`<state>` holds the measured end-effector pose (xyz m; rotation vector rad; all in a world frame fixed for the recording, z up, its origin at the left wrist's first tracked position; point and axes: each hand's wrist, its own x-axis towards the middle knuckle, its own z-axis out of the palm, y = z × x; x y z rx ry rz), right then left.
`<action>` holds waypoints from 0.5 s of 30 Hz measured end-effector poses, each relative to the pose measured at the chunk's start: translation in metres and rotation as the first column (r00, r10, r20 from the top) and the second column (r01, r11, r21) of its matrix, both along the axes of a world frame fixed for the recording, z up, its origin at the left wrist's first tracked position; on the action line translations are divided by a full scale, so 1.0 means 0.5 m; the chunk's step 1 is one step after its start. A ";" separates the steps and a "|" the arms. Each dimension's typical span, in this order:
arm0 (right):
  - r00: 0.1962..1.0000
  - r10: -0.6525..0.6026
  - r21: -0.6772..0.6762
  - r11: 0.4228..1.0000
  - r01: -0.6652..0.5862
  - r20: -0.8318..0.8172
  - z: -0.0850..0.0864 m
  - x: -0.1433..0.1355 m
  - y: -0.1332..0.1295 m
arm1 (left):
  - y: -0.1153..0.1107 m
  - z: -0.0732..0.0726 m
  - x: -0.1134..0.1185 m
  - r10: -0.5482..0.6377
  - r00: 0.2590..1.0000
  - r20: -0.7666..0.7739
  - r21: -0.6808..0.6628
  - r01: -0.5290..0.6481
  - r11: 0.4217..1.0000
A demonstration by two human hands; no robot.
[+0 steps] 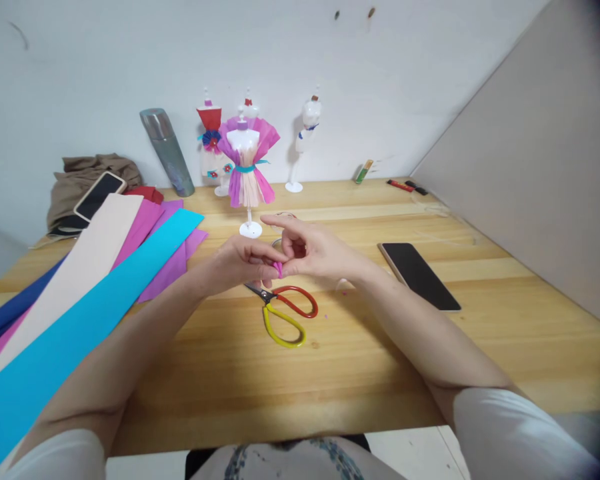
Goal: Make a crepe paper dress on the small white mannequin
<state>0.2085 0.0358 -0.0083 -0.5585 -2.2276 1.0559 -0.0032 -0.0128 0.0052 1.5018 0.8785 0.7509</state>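
Note:
A small bright pink folded piece (279, 268), perhaps crepe paper, is pinched between the fingertips of both hands above the table. My left hand (240, 263) grips it from the left with thumb and fingers. From the right, my right hand (313, 250) holds it between thumb and a curled finger, its index finger stretched out to the left. Just below the hands lie scissors (283, 310) with one red and one yellow handle, their blade tips partly hidden. Behind the hands stands a mini dress form (249, 160) in a purple and cream paper dress with a teal belt.
Blue, cream and pink paper strips (115, 273) spread over the left side. A phone (420, 275) lies at right. Along the wall are more dress forms (210, 137), a leaning flask (169, 153), a green tube (364, 171) and a red marker (400, 185). Brown cloth (80, 177) is heaped at back left.

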 end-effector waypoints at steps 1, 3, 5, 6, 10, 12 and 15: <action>1.000 -0.010 -0.013 1.000 0.010 -0.001 -0.001 -0.001 0.002 | 0.001 0.000 0.001 0.034 0.999 -0.008 0.024 -0.034 0.999; 1.000 -0.028 -0.040 0.999 0.028 -0.008 -0.002 -0.003 0.003 | 0.003 -0.001 0.002 0.092 0.996 -0.016 0.054 -0.091 0.994; 0.998 -0.057 -0.065 0.996 0.055 -0.021 -0.002 -0.004 0.003 | 0.007 -0.002 0.002 0.145 0.989 -0.021 0.058 -0.143 0.988; 0.997 -0.073 -0.076 0.995 0.071 -0.029 -0.001 -0.004 0.003 | 0.009 -0.002 0.003 0.172 0.985 -0.024 0.056 -0.170 0.984; 0.989 -0.137 -0.094 0.987 0.131 -0.055 0.008 -0.008 -0.005 | 0.015 -0.002 0.003 0.279 0.960 0.007 0.061 -0.279 0.958; 0.988 -0.144 -0.107 0.985 0.138 -0.051 0.014 -0.013 -0.013 | 0.016 -0.003 0.004 0.311 0.949 0.049 0.049 -0.313 0.949; 0.987 -0.146 -0.120 0.983 0.138 -0.063 0.019 -0.021 -0.025 | 0.016 -0.007 0.005 0.300 0.951 0.077 0.026 -0.303 0.953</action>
